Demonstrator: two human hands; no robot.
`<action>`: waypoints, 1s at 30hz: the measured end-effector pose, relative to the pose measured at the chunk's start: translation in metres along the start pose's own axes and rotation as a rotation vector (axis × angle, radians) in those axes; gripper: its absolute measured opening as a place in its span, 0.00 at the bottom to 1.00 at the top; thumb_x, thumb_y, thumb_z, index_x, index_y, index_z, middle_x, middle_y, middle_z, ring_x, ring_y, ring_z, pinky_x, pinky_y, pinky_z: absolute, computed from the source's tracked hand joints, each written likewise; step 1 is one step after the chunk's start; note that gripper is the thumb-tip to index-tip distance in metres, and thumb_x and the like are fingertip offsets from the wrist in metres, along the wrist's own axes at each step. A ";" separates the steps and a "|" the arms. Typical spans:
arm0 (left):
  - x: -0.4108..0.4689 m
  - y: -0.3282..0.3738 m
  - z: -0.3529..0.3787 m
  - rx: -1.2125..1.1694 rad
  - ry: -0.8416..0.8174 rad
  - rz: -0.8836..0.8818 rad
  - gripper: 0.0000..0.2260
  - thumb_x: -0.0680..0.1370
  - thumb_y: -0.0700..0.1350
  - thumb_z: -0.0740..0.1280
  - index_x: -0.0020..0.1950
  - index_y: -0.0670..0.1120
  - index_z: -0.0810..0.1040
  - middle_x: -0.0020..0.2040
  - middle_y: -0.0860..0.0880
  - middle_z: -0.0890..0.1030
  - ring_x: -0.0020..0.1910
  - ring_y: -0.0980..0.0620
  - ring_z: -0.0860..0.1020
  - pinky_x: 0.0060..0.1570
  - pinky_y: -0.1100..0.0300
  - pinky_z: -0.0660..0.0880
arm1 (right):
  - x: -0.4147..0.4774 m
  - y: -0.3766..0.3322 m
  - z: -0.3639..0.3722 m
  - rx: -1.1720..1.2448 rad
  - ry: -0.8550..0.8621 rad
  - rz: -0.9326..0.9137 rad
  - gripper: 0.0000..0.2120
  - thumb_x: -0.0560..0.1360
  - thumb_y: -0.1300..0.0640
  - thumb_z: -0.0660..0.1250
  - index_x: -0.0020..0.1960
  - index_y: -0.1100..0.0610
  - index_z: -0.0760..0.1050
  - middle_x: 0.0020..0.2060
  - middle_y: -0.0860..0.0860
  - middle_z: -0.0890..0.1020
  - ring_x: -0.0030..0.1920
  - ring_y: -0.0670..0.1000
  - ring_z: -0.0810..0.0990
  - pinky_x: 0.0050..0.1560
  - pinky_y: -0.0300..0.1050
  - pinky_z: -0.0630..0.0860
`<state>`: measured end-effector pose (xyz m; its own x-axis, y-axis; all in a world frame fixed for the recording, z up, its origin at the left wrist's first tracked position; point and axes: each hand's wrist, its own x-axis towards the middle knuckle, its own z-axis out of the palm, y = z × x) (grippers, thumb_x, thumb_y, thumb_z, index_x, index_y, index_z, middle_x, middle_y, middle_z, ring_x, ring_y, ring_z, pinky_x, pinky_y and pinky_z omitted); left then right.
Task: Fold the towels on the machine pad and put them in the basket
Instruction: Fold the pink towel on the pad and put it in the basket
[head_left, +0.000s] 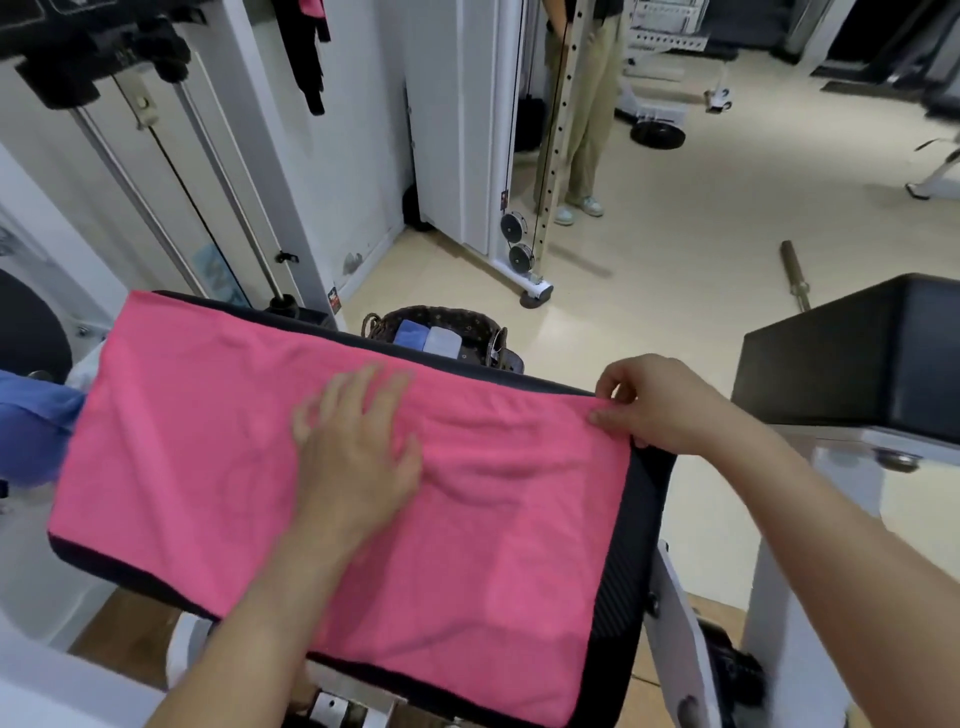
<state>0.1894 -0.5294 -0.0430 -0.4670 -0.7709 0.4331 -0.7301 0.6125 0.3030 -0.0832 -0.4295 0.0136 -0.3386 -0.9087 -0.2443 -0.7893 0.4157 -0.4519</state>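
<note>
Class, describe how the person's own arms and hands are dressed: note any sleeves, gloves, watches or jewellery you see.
The left hand and right hand are both ungloved. Both forearms are uncovered to the frame's edge, no sleeve in view. No watch, bracelet or ring shows; the left one is slightly blurred.

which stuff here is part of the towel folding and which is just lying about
Job: pink towel, machine pad, basket, folded towels inside, left hand, right hand.
Lying about: bar on the floor, weight plate, hanging black garment.

Pink towel (208, 441) — flat on mach. pad (626, 545)
</note>
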 end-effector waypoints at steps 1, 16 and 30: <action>-0.024 0.025 0.003 -0.111 0.072 0.067 0.18 0.71 0.50 0.62 0.59 0.48 0.78 0.56 0.45 0.78 0.53 0.42 0.77 0.51 0.45 0.74 | 0.001 0.003 0.003 0.022 0.036 -0.012 0.07 0.72 0.50 0.73 0.39 0.49 0.76 0.34 0.48 0.81 0.31 0.46 0.78 0.37 0.43 0.73; -0.176 0.159 0.069 -0.187 -0.116 -0.238 0.08 0.72 0.47 0.70 0.48 0.53 0.75 0.39 0.59 0.75 0.39 0.61 0.71 0.41 0.70 0.67 | -0.002 0.023 0.010 0.028 0.196 -0.397 0.12 0.73 0.64 0.61 0.44 0.47 0.71 0.42 0.49 0.75 0.44 0.54 0.75 0.43 0.49 0.73; -0.189 0.173 0.057 -0.328 -0.272 -0.357 0.22 0.71 0.34 0.61 0.60 0.54 0.75 0.48 0.61 0.73 0.46 0.66 0.70 0.46 0.75 0.66 | -0.014 0.026 0.004 -0.484 0.123 -0.347 0.24 0.73 0.65 0.56 0.65 0.48 0.71 0.50 0.52 0.71 0.52 0.58 0.75 0.42 0.48 0.67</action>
<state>0.1229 -0.2879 -0.1203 -0.3628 -0.9313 0.0336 -0.6934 0.2938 0.6579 -0.0969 -0.4064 0.0021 -0.0537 -0.9978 -0.0387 -0.9977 0.0552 -0.0385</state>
